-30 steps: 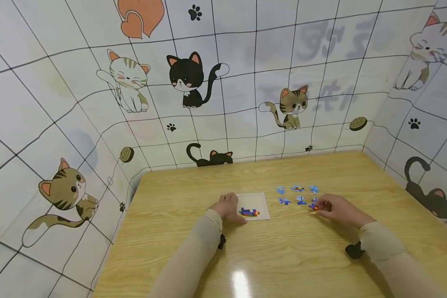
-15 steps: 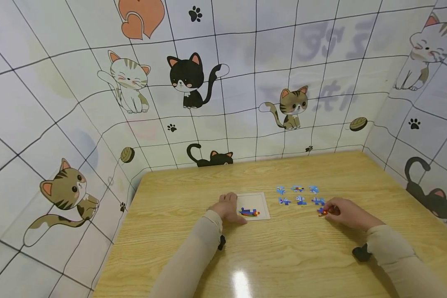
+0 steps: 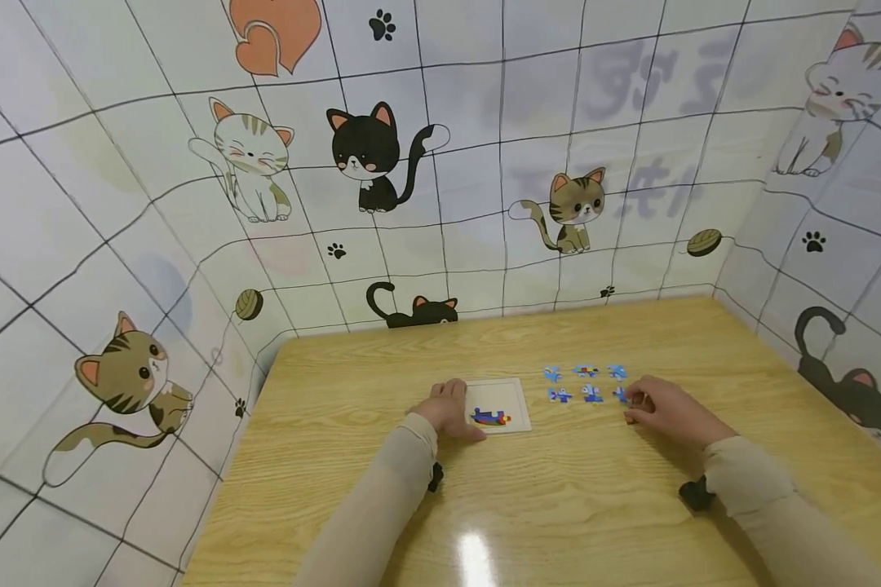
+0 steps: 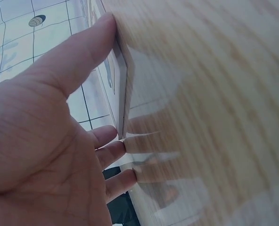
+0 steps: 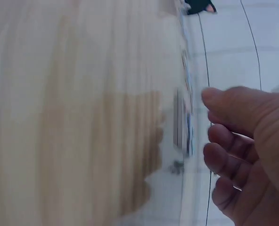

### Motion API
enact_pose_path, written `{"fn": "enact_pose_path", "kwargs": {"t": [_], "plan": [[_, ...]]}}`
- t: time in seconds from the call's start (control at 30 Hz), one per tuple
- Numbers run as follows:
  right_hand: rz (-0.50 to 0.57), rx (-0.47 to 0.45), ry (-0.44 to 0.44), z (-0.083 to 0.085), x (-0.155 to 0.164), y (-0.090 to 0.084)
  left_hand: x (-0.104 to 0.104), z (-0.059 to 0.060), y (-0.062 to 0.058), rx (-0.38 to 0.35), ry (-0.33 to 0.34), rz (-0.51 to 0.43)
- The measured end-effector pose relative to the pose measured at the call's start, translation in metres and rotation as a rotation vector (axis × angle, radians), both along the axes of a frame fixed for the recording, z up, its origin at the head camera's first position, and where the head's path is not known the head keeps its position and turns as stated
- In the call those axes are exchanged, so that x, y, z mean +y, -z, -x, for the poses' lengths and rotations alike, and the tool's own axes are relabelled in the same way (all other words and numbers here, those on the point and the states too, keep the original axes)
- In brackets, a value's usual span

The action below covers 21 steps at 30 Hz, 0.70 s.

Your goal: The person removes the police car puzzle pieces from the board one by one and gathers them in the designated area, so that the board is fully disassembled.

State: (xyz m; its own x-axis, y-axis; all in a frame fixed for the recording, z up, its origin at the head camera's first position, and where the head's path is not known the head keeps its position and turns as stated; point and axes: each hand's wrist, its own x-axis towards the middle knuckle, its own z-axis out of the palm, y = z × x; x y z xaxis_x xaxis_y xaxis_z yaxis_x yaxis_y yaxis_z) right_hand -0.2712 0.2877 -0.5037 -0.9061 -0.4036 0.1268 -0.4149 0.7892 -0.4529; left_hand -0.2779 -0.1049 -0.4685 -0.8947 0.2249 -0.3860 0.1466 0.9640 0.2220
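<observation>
My left hand rests at the left side of a pale square puzzle tray. Its thumb and fingertips touch the tray's edge in the left wrist view. Joined blue, red and yellow jigsaw pieces lie along the tray's lower part. My right hand hovers at the right end of the loose pieces, loosely curled, nothing visible between thumb and fingers in the right wrist view. Its fingertips overlap a blue jigsaw piece; another piece shows partly below them, the rest hidden by the hand.
Several loose blue jigsaw pieces lie in two rows to the right of the tray. The wooden table meets a wall printed with cats at its back edge. Each wrist carries a black device.
My right hand first drew the red-and-yellow jigsaw piece a little right and toward me, away from the blue piece. It then let go and moved back left over them. The left hand stays put.
</observation>
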Motion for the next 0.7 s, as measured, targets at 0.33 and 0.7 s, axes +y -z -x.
{"fn": "enact_pose_path", "kwargs": {"t": [0.33, 0.7], "plan": [[0.004, -0.008, -0.211, 0.003, -0.121, -0.015, -0.004, 0.002, -0.001, 0.007, -0.024, -0.004], [-0.063, -0.064, -0.233, 0.008, -0.188, -0.01, -0.003, 0.001, 0.0, 0.008, 0.001, 0.02]]}}
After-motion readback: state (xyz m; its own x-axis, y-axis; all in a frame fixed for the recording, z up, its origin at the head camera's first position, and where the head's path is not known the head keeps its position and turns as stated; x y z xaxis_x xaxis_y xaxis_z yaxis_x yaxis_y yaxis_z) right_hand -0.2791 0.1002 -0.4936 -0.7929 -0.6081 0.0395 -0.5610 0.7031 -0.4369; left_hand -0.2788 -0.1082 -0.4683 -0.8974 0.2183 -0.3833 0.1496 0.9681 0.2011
